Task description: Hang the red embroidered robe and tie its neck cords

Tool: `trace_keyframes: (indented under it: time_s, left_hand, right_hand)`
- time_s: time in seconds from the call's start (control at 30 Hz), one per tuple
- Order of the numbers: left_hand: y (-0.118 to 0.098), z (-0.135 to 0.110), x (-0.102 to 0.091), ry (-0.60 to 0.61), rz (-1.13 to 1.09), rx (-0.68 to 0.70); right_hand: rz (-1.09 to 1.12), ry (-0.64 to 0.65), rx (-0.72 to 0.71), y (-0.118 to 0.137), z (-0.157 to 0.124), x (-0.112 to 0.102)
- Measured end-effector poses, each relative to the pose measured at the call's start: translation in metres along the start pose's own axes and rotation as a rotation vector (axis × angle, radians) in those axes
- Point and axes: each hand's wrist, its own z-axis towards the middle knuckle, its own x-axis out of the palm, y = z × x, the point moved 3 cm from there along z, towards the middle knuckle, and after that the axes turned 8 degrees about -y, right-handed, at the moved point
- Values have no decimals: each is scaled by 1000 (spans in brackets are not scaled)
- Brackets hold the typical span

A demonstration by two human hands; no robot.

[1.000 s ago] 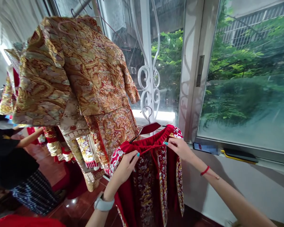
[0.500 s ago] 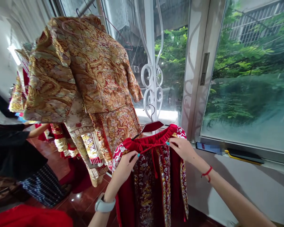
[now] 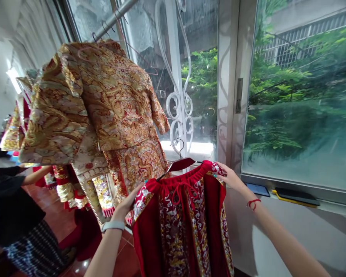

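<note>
A red embroidered skirt (image 3: 181,227) with silver and gold panels hangs from a dark red hanger (image 3: 181,164) in front of me. My left hand (image 3: 128,203) grips the left end of its waistband, fingers closed on the cloth. My right hand (image 3: 230,177) holds the right end of the waistband, fingers curled over the edge. A red drawstring bow sits at the middle of the waistband.
A gold and red brocade jacket (image 3: 103,100) hangs on a metal rail (image 3: 115,17) to the left, more ornate garments behind it. Another person in black (image 3: 8,204) stands at far left. The window sill (image 3: 291,194) holds a phone and flat dark objects. White scrolled window grille (image 3: 180,111) behind.
My hands slid apart from the middle of the waistband to its two ends, spreading the skirt flat. The camera tilted up slightly.
</note>
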Motion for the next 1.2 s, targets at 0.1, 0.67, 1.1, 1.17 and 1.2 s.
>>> trace_keyframes:
  time_s: [0.1, 0.67, 1.1, 1.17, 1.2]
  left_hand:
    - [8, 3, 1, 46, -67, -28]
    - [-15, -7, -15, -293, 339, 393]
    - [18, -12, -18, -262, 75, 222]
    - [15, -9, -26, -317, 113, 241]
    - [13, -8, -30, -335, 131, 243]
  right_hand:
    - [17, 3, -14, 1, 5, -5]
    - [99, 519, 170, 21, 8, -28]
    - [-365, 116, -108, 27, -31, -10]
    - [-399, 124, -134, 24, -33, -13]
    - [-367, 178, -154, 23, -31, -16]
